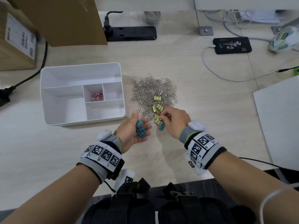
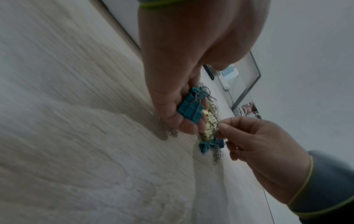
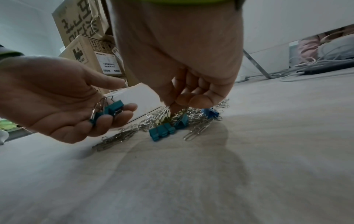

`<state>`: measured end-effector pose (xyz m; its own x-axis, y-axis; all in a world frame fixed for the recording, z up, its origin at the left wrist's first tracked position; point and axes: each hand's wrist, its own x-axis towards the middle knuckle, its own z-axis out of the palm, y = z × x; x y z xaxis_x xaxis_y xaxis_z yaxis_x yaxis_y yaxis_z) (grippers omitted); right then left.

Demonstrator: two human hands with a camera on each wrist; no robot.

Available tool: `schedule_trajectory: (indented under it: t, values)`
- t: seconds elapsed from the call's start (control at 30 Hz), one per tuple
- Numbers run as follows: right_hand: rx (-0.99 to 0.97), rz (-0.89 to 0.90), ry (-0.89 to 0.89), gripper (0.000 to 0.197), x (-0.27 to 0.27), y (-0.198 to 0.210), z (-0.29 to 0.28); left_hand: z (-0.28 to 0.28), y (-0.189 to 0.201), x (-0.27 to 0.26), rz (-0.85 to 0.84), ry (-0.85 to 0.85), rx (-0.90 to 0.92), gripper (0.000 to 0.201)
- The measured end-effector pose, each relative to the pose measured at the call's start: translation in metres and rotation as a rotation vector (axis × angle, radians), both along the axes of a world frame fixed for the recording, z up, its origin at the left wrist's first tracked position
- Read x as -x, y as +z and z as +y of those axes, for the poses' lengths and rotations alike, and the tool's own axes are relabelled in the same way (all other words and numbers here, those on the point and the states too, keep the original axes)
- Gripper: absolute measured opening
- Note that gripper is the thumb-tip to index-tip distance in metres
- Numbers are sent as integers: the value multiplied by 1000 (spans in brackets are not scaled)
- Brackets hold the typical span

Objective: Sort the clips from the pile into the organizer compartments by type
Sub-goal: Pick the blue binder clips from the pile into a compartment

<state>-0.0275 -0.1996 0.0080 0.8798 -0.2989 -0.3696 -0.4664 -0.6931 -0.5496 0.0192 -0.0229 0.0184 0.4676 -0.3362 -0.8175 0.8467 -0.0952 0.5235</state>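
Pinching at the near edge of the pile (image 1: 154,94) with my right hand (image 1: 175,122), I note the loose teal binder clips (image 1: 161,127) lie directly below its fingertips, nearer than my left hand (image 1: 135,133), which cups collected teal clips (image 1: 140,130) beside the organizer (image 1: 48,97).

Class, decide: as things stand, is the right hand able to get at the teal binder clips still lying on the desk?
Probably yes: the right hand hovers beside the teal clips, nothing covering them.
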Motion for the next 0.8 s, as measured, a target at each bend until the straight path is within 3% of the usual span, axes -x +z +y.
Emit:
schedule_trajectory:
  t: [0.13, 0.27, 0.4, 0.6, 0.8]
  values:
    - [-35, -71, 55, 9, 3, 0, -2, -2, 1, 0, -31, -39, -35, 36]
    - [59, -127, 184, 9, 15, -2, -4, -3, -2, 0, -70, -87, -57, 25]
    - [186, -53, 298, 25, 22, -11, 1, -5, -3, 2, -80, -98, -83, 20]
    - [189, -80, 272, 16, 22, -14, 9, -8, -2, 5, -87, -102, -101, 18]
    - [-2, -99, 116, 14, 28, -5, -5, -8, -2, 5, -91, -103, -102, 19]
